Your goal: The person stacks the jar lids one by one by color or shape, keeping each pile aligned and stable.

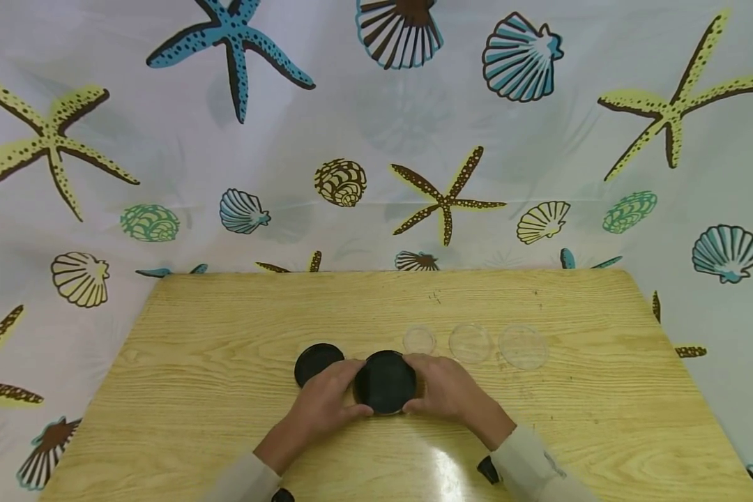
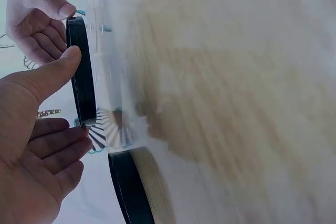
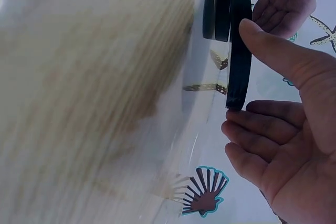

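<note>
Lower centre of the frame: a person's left hand and right hand, each part-curled, grip opposite sides of a shallow round black disc by its rim, thumbs on the near edge, a hold that likely steadies it while leaving its face uncovered. Just left, a second black disc lies on the wood-grain table; three clear discs sit right of centre, apparently spaced to avoid overlap.

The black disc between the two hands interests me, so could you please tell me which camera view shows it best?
The head view shows the black disc best: nearly all of its round face is visible between the left hand and right hand. Both wrist views show it nearly edge-on, as a narrow strip.
</note>
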`<state>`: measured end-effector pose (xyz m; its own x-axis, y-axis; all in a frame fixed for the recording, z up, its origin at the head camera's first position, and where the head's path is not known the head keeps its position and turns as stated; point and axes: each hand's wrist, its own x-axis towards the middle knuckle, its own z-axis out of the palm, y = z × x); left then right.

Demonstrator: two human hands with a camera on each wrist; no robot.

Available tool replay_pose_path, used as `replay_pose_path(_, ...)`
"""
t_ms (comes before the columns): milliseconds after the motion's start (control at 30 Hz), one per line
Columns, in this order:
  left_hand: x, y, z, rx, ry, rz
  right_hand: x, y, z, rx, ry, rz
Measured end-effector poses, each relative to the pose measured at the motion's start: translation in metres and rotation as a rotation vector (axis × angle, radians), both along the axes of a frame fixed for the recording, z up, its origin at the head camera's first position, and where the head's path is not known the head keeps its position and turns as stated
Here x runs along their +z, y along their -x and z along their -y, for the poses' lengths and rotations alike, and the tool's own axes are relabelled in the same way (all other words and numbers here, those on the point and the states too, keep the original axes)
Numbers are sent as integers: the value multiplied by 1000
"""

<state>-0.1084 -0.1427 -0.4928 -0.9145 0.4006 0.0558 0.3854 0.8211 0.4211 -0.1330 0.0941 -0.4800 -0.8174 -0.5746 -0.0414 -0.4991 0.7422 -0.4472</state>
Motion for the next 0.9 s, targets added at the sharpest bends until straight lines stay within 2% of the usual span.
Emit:
replay_pose_path(233,-2,-7,-1,-12,0,16,-6,-7,-1,6,-9,31)
replay_pose_path(533,-6,-10,-1,-23,11,1,-15,-10,2,24,-18,-8)
replay_pose_path(900,-13,-11,1,-27,23,-26,-16,-13,6,27,-79,-47)
